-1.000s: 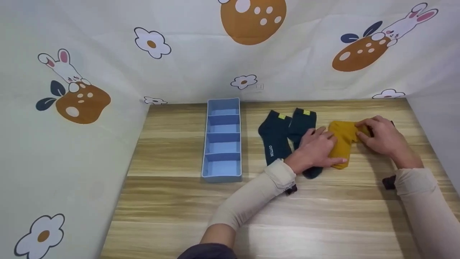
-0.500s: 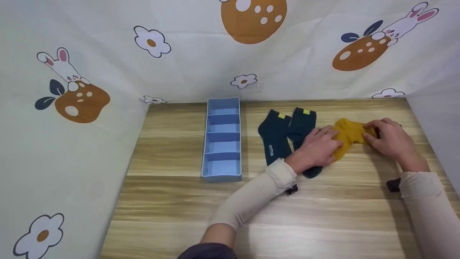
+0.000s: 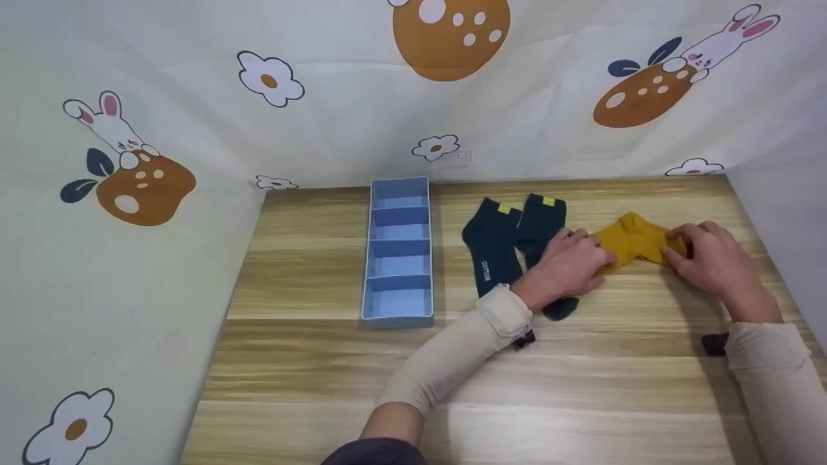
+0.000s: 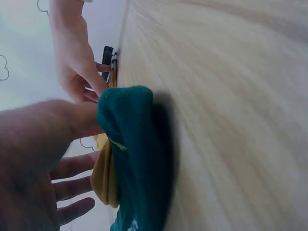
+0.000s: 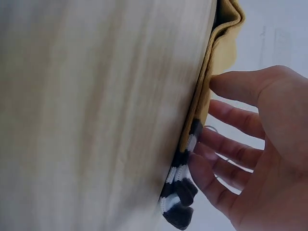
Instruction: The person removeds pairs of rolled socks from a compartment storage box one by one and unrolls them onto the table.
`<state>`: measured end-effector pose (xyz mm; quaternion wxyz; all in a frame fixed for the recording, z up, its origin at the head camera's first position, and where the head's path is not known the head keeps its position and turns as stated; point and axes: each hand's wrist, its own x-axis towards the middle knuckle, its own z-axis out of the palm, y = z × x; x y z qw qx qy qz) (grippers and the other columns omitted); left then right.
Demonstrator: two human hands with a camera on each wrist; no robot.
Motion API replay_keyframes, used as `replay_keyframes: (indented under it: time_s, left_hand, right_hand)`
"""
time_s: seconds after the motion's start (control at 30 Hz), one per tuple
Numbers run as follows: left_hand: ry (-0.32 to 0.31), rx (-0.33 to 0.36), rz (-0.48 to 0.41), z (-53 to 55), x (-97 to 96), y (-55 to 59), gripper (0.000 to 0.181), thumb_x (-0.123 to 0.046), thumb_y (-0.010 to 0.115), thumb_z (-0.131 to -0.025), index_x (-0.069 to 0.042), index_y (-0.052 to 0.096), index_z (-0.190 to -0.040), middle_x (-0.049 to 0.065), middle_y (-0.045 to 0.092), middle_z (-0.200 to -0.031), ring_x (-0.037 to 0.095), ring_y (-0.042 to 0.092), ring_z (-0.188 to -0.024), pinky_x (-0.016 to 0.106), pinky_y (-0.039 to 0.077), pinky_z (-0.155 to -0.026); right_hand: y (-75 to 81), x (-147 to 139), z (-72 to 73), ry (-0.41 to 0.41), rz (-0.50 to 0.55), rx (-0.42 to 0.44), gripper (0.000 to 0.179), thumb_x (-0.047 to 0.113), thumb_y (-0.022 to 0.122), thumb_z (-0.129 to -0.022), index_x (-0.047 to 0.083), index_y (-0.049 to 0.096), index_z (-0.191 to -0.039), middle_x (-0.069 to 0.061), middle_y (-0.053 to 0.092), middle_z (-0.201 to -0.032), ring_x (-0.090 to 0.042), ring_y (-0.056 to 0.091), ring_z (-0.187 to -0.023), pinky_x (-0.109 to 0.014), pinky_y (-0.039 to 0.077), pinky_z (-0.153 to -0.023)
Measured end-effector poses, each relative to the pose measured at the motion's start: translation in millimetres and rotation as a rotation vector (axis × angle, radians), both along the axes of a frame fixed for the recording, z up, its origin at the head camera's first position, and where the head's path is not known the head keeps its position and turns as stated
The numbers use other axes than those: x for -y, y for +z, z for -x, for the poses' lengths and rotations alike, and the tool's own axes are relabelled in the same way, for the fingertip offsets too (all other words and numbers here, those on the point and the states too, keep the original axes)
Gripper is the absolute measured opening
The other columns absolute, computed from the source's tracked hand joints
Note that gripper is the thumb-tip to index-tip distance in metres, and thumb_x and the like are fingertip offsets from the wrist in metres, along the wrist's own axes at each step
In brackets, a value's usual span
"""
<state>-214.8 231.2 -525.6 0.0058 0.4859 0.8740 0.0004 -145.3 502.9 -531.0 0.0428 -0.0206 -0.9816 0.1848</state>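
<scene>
A yellow sock [image 3: 636, 237] lies flat between my two hands. My left hand [image 3: 572, 266] lies across one dark green sock [image 3: 541, 218], its fingertips resting on the left end of the yellow sock. In the left wrist view the thumb passes behind the toe of the green sock [image 4: 132, 120], and the fingers are spread. At the other end, my right hand [image 3: 716, 266] touches the yellow sock with thumb and fingertips. The right wrist view has layered yellow fabric [image 5: 219, 60] and a black-and-white striped cuff [image 5: 179, 192] beside those lightly bent fingers.
Another dark green sock [image 3: 492, 242], with white lettering, lies left of my left hand. Farther left stands a light blue divided box [image 3: 398, 321] with several compartments. A patterned cloth [image 3: 349, 123] hangs behind the wooden table [image 3: 310, 271].
The yellow sock has turned from a bent shape, its foot pointing toward me, to a straighter line between the hands. My right hand has shifted slightly right and toward me; the left barely moves.
</scene>
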Motion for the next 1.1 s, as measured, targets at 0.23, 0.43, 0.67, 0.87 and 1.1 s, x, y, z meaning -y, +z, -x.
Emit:
replay_keyframes:
  time_s: [0.23, 0.43, 0.67, 0.87, 1.1]
  left_hand:
    - [0.033, -0.046, 0.027, 3.1, -4.7, 0.6, 0.03, -0.026, 0.062, -0.109, -0.046, 0.079, -0.124, -0.015, 0.069, -0.139, 0.012, 0.057, -0.133, 0.031, 0.044, -0.108]
    - [0.042, -0.02, 0.068, 3.4, -8.9, 7.7, 0.028, -0.024, 0.061, -0.108, -0.038, 0.079, -0.123, -0.008, 0.076, -0.126, 0.018, 0.062, -0.125, 0.035, 0.046, -0.107]
    - [0.077, 0.024, 0.132, 4.3, -9.2, 15.5, 0.03, -0.027, 0.054, -0.111, -0.039, 0.074, -0.128, -0.006, 0.073, -0.132, 0.02, 0.052, -0.136, 0.035, 0.038, -0.118]
    - [0.033, 0.011, 0.223, -0.9, -9.4, 20.3, 0.034, -0.033, 0.045, -0.114, -0.033, 0.075, -0.13, -0.003, 0.056, -0.151, 0.018, 0.045, -0.14, 0.032, 0.04, -0.114]
    - [0.045, 0.075, 0.242, -4.7, -10.7, 12.5, 0.045, -0.042, 0.037, -0.116, -0.033, 0.049, -0.159, -0.006, 0.046, -0.165, 0.014, 0.042, -0.151, 0.032, 0.04, -0.122]
  right_hand:
    - [-0.2, 1, -11.6, 0.063, -0.017, -0.038, 0.032, 0.015, 0.075, -0.1, -0.002, 0.071, -0.127, -0.029, 0.063, -0.115, -0.043, 0.058, -0.1, -0.057, 0.045, -0.082]
    - [5.0, 0, -15.1, 0.078, -0.041, 0.002, 0.033, 0.019, 0.08, -0.097, -0.003, 0.074, -0.12, -0.019, 0.066, -0.098, -0.03, 0.057, -0.085, -0.043, 0.044, -0.072]
    - [11.3, 9, -17.6, 0.148, 0.007, 0.087, 0.034, 0.02, 0.082, -0.097, -0.003, 0.074, -0.119, -0.006, 0.07, -0.089, -0.011, 0.056, -0.074, -0.028, 0.046, -0.064]
    - [12.6, 12, -21.2, 0.145, 0.066, 0.144, 0.032, 0.023, 0.081, -0.099, -0.001, 0.073, -0.117, -0.007, 0.076, -0.09, -0.002, 0.058, -0.07, -0.025, 0.048, -0.062]
    - [6.9, 12, -25.6, 0.18, 0.046, -0.027, 0.028, 0.012, 0.088, -0.091, 0.001, 0.078, -0.114, -0.023, 0.076, -0.108, -0.026, 0.067, -0.089, -0.026, 0.05, -0.071]
